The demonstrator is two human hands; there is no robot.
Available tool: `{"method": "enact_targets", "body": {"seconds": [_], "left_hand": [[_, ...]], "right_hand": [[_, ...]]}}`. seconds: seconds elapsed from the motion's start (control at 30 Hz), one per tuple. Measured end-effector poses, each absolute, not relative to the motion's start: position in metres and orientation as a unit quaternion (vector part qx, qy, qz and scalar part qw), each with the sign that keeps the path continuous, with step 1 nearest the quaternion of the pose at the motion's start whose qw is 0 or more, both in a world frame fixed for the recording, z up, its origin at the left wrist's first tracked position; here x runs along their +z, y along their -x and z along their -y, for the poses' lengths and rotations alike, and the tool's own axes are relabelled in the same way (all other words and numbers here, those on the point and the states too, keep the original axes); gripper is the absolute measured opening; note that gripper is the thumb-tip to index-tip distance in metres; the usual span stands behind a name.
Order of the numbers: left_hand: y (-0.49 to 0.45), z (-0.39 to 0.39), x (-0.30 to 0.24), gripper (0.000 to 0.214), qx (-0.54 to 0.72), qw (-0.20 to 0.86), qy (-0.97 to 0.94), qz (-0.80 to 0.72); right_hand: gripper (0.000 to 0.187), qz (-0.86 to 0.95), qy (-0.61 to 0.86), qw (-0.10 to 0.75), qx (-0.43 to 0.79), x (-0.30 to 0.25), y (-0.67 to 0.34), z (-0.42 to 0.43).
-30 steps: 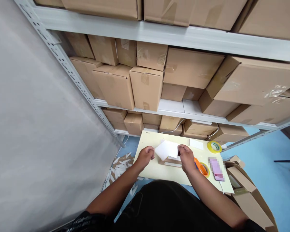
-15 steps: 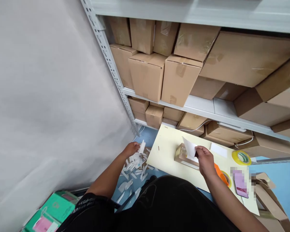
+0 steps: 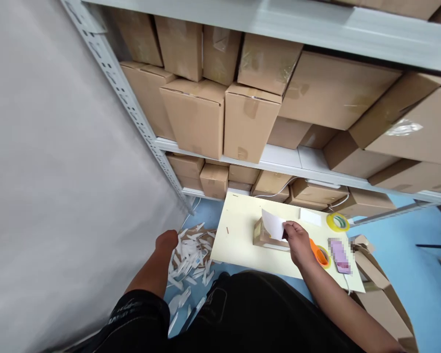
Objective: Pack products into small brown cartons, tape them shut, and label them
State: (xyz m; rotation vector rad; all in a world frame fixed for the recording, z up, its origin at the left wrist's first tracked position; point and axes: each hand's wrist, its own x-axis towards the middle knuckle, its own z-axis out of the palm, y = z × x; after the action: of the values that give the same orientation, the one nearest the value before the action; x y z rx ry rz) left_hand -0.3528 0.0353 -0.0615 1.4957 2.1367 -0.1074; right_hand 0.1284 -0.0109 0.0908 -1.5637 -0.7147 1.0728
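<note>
My right hand [image 3: 297, 239] pinches a white label sheet [image 3: 273, 224] above a small cardboard box [image 3: 261, 236] that stands on a pale yellow board [image 3: 238, 240]. My left hand [image 3: 166, 240] reaches down to the left of the board, over a pile of white paper strips [image 3: 191, 255] on the blue floor. Its fingers point away from me and are hidden, so I cannot make out whether they are apart or closed.
An orange tape dispenser [image 3: 319, 255], a yellow tape roll [image 3: 337, 221], a white label [image 3: 310, 216] and a phone [image 3: 340, 255] lie on the board. Metal shelves [image 3: 279, 166] full of cardboard boxes rise behind. A grey wall is at the left, an open carton [image 3: 385, 299] at the right.
My left hand let go of the white sheet, swung down left to the strip pile and now hangs just over it. My right hand kept the sheet above the small box.
</note>
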Motion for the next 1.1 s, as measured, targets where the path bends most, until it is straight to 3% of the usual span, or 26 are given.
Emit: {"method": "enact_targets", "body": {"seconds": [0.2, 0.3, 0.43, 0.57, 0.87, 1.1], "left_hand": [[0.307, -0.064, -0.041, 0.013, -0.037, 0.221, -0.615, -0.756], [0.239, -0.056, -0.003, 0.022, 0.059, 0.214, -0.701, -0.678], [0.126, -0.018, 0.057, 0.019, 0.228, 0.241, -0.799, -0.501], [0.04, 0.01, 0.091, 0.014, 0.262, 0.232, -0.854, -0.386], [-0.025, 0.018, 0.103, 0.011, 0.22, 0.129, -0.891, -0.377], [-0.037, 0.014, 0.124, 0.018, 0.295, 0.22, -0.815, -0.447]], "right_hand": [[0.026, 0.238, 0.65, 0.542, 0.477, 0.093, -0.127, 0.016], [0.03, 0.206, 0.649, 0.545, 0.489, 0.089, -0.129, 0.017], [0.029, 0.182, 0.645, 0.551, 0.497, 0.084, -0.135, 0.019], [0.029, 0.172, 0.625, 0.562, 0.513, 0.084, -0.144, 0.021], [0.031, 0.193, 0.575, 0.56, 0.565, 0.09, -0.182, 0.031], [0.029, 0.184, 0.586, 0.566, 0.549, 0.068, -0.224, 0.044]]}}
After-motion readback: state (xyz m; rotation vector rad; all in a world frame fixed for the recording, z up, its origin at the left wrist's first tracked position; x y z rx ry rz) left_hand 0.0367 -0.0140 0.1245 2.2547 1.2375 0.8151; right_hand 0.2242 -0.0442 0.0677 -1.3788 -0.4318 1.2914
